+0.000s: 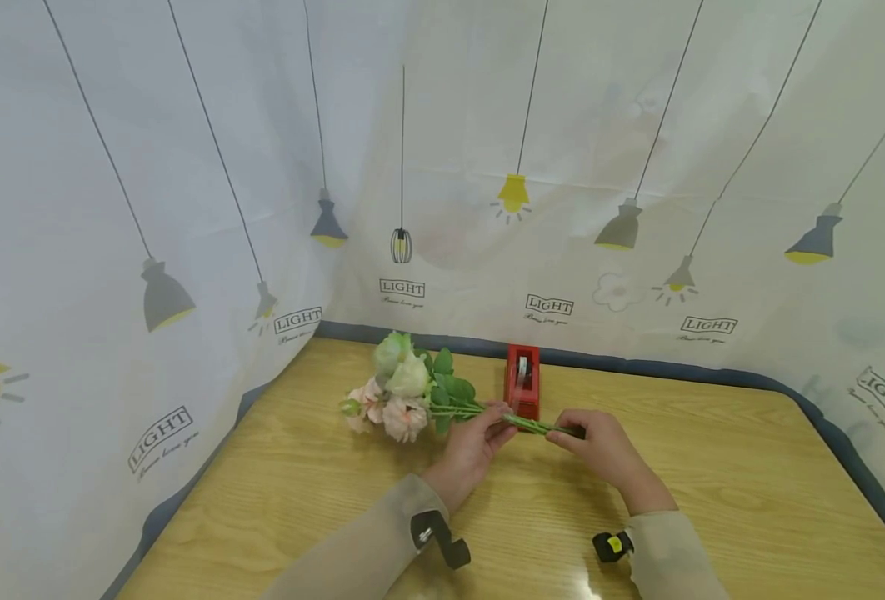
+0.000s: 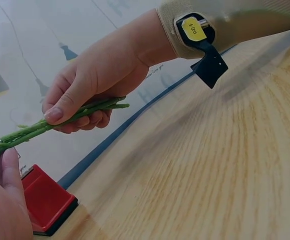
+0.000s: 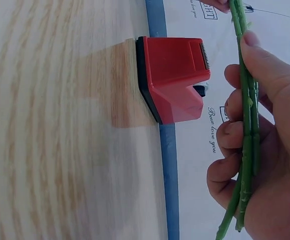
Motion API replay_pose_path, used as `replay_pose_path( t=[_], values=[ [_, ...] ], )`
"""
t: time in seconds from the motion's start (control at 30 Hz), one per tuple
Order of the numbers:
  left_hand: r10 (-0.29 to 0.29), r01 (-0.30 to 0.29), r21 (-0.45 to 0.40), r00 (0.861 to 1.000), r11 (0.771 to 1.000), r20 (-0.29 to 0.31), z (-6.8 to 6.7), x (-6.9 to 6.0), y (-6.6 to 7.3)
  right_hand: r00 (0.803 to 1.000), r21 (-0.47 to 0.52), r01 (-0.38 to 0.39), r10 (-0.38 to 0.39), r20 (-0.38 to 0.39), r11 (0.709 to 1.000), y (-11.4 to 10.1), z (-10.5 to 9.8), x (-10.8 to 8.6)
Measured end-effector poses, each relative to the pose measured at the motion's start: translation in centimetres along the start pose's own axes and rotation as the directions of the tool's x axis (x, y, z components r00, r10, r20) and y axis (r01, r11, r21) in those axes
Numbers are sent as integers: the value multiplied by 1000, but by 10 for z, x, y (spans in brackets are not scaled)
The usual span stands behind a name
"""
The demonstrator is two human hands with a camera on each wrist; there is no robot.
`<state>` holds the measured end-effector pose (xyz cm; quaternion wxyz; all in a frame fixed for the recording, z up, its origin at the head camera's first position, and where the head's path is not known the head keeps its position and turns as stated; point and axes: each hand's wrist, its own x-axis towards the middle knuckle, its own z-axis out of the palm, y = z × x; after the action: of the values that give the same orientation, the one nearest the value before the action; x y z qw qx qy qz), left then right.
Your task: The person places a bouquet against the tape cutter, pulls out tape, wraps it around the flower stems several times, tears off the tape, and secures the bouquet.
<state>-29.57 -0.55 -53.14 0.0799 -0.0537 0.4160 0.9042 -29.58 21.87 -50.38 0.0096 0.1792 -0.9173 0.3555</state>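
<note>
A bunch of artificial flowers with pale green and pink blooms (image 1: 405, 396) is held sideways above the table, its heads to the left. My left hand (image 1: 467, 454) pinches the green stems near their middle, where something clear and shiny lies around them in the left wrist view. Farther down, toward the cut ends, my right hand (image 1: 603, 446) grips the stems (image 3: 245, 130) between thumb and curled fingers. Just behind the stems stands a red tape dispenser (image 1: 532, 379) with a roll in it; its serrated edge shows in the right wrist view.
The wooden table (image 1: 712, 467) runs back to a white cloth backdrop (image 1: 457, 125) printed with hanging lamps, with a dark blue band (image 1: 637, 365) along its lower edge. Black camera mounts sit on both wrists.
</note>
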Motion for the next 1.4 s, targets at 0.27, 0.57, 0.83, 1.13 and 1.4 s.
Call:
replay_pose_path(
  t=[0.27,0.57,0.83,1.13,1.4],
  values=[
    [15,-14,-13,999,1000,36,-3,3,1,998,-7,-53,53,28,999,-6,0,1],
    [11,-15,31,992,999,129,-5,6,-3,943,140,-273,236,236,952,-7,-2,-5],
    [-25,18,46,987,999,158,-7,6,-6,859,192,-410,307,410,892,-2,4,-6],
    [-30,27,29,991,999,130,-6,4,-4,854,112,-442,379,355,890,-3,7,1],
    [-7,5,34,998,999,68,-4,4,-3,936,-35,-318,320,149,947,-4,9,2]
  ],
)
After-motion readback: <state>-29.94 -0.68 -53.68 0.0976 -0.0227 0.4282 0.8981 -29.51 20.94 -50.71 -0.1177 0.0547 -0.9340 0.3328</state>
